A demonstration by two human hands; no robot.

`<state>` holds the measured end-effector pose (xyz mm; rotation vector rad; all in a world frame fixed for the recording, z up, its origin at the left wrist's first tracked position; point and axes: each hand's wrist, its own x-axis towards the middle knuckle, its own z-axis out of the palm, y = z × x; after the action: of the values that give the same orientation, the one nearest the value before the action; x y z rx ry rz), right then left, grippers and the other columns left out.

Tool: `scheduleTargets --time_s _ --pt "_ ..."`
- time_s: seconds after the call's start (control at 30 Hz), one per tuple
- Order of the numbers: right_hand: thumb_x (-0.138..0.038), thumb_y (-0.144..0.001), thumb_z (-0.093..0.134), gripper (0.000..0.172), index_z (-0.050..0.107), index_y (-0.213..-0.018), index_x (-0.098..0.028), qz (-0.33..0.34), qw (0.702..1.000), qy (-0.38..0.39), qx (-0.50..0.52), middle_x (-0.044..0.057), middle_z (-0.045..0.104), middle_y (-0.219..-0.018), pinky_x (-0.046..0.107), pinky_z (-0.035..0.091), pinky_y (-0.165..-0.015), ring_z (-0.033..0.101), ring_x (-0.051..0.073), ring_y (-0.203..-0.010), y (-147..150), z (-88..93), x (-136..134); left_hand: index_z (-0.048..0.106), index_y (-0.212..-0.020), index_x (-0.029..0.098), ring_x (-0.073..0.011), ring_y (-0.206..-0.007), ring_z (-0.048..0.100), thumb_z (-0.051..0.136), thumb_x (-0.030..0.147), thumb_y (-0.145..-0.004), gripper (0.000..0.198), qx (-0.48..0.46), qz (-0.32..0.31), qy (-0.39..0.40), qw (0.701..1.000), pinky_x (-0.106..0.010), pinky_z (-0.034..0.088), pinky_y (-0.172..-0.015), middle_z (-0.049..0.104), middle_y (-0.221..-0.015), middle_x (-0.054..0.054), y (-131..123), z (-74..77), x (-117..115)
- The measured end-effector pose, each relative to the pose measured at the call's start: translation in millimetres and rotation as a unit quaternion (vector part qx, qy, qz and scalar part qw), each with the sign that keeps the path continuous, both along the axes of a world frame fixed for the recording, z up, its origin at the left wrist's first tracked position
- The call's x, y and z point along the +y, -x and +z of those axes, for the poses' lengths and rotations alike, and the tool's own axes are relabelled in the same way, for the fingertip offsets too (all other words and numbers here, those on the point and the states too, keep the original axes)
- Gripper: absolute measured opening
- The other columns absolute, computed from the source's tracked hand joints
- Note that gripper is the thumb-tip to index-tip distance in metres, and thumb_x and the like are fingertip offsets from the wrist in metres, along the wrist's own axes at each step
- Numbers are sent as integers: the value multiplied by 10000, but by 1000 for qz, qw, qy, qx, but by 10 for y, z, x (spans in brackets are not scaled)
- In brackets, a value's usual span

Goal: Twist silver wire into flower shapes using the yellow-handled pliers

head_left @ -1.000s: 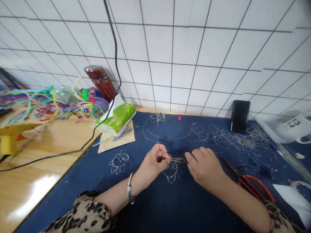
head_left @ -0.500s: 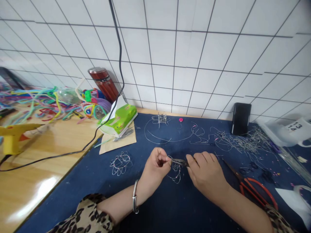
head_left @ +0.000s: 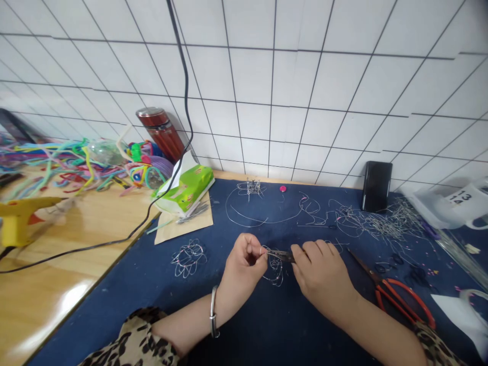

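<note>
My left hand (head_left: pixel 246 267) pinches a thin silver wire between thumb and forefinger. In my right hand (head_left: pixel 322 272) are dark metal pliers (head_left: pixel 281 255), closed round their handles, which the fingers hide. The jaws point left and meet the wire at my left fingertips. Just beneath the pliers a looped wire piece with small pink beads (head_left: pixel 275 272) shows; I cannot tell whether it is joined to the pinched wire. Left of my left hand, a flower-shaped wire piece (head_left: pixel 189 259) lies on the dark blue mat (head_left: pixel 244 330).
Red-handled scissors (head_left: pixel 404 300) lie right of my right forearm. Behind are a wire heap (head_left: pixel 389 221), a black phone (head_left: pixel 376 186) and a pink round item (head_left: pixel 282 188). A green tissue pack (head_left: pixel 186 188), red flask (head_left: pixel 162 133), black cable (head_left: pixel 145 223) and yellow glue gun (head_left: pixel 19 218) are at left.
Both hands keep nearly the same place and grip, with the pliers still at the wire. The whole view has shifted very slightly.
</note>
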<state>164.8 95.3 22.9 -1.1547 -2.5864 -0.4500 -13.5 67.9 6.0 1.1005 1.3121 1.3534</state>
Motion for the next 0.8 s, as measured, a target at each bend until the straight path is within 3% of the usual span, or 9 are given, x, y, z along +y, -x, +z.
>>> scheduleTargets --time_s 0.37,0.8 --pt "-174 -832 470 244 599 -1036 -137 13 1000 -15 -24 63 500 -738 355 296 -683 396 191 -731 -13 -23 12 405 -807 197 -82 -579 466 574 119 -757 192 12 0 2 1000 -195 348 -531 522 -704 38 9 -4 -2" --pt "-146 -827 457 278 583 -1074 -128 30 999 -17 -29 67 506 -762 361 308 -690 399 190 -733 -35 -65 37 412 -788 195 -75 -556 471 610 152 -737 209 -46 2 19 999 -189 340 -516 542 -692 41 5 7 13"
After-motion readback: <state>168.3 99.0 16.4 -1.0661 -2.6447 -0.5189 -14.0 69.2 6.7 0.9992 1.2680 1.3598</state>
